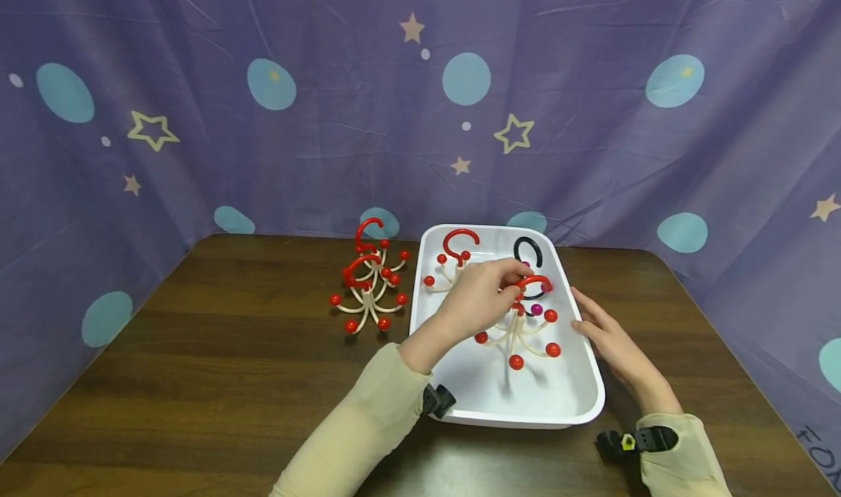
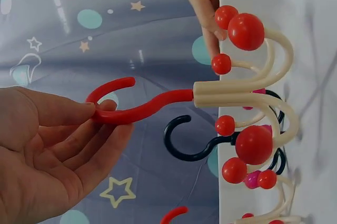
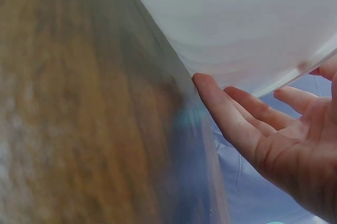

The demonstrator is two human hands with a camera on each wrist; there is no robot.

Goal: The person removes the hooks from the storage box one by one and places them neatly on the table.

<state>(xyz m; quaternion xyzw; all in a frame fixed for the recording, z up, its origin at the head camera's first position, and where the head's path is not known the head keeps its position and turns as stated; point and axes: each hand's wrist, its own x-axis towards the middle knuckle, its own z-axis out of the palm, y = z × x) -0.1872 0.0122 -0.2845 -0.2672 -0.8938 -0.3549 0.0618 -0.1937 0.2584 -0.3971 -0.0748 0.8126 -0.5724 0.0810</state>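
My left hand pinches the red hook of a multi-armed hanger between thumb and fingers. Cream arms with red ball tips spread below that hook, inside the white tray. With its fingers fairly straight, my right hand touches the tray's right outer wall; the right wrist view shows the fingertips against the white side. Behind the held hanger are a black hanger with magenta balls and another red-hooked hanger, both in the tray. The left hand partly covers them in the head view.
Left of the tray, red-hooked hangers with cream arms stand close together on the brown wooden table. A purple curtain with stars and blue dots hangs behind the table.
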